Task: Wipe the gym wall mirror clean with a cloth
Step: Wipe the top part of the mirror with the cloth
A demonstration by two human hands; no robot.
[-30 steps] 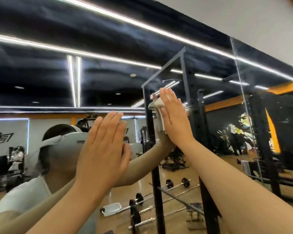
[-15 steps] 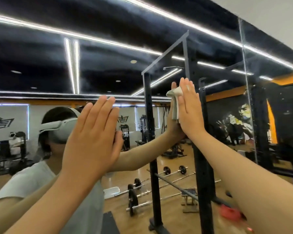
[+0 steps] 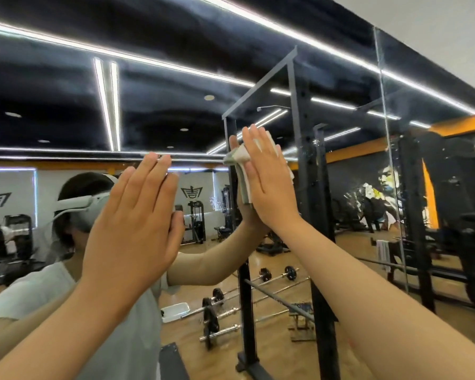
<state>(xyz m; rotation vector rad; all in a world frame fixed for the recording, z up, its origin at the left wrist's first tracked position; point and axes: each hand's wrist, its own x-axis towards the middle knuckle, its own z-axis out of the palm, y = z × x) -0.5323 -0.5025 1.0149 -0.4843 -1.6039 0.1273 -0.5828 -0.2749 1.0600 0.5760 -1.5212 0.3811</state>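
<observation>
Cloth (image 3: 237, 160) has slid left on the mirror (image 3: 176, 78) under the flat right hand (image 3: 269, 182); left hand (image 3: 132, 223) stays flat.

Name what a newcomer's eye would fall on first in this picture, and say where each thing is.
First, the two raised hands: the right hand, centre, presses a folded cloth flat against the mirror, while the left hand, lower and to the left, lies open on the glass. Next, the bright light strips reflected across the top of the mirror.
</observation>
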